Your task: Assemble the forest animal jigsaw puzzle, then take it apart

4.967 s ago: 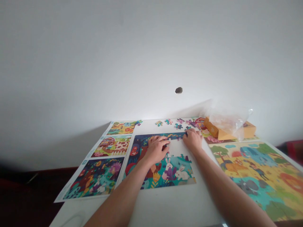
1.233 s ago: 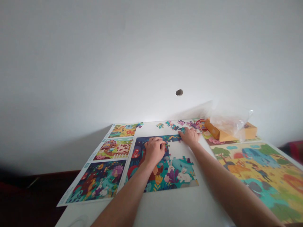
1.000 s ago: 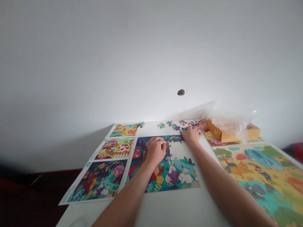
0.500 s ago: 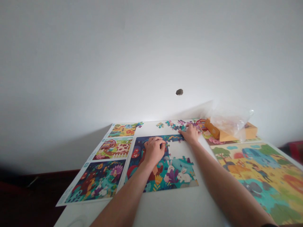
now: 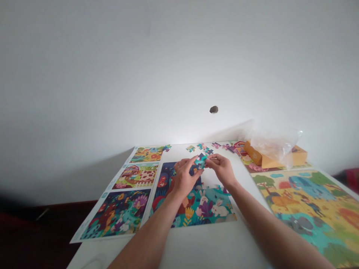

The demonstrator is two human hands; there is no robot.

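Note:
A teal and dark-blue jigsaw piece (image 5: 201, 160) is held up over the partly assembled jigsaw puzzle (image 5: 207, 209), which pictures white rabbits and forest plants. My left hand (image 5: 185, 175) grips the piece from the left between thumb and index finger. From the other side, my right hand (image 5: 223, 170) pinches its right edge. Below the hands, a gap in the upper right of the puzzle shows white table. Part of the puzzle's top edge and left half is hidden behind my left hand and forearm.
Several loose jigsaw pieces (image 5: 202, 146) lie along the table's back edge by the wall. A picture sheet (image 5: 110, 191) lies at left. A finished safari puzzle (image 5: 311, 201) is at right, with a yellow box (image 5: 270, 161) and clear plastic bag (image 5: 275, 144) behind it.
My right hand has come back from the loose pieces at the rear toward my left hand. A teal piece is now lifted between both hands, and my left hand's fingers have spread around it.

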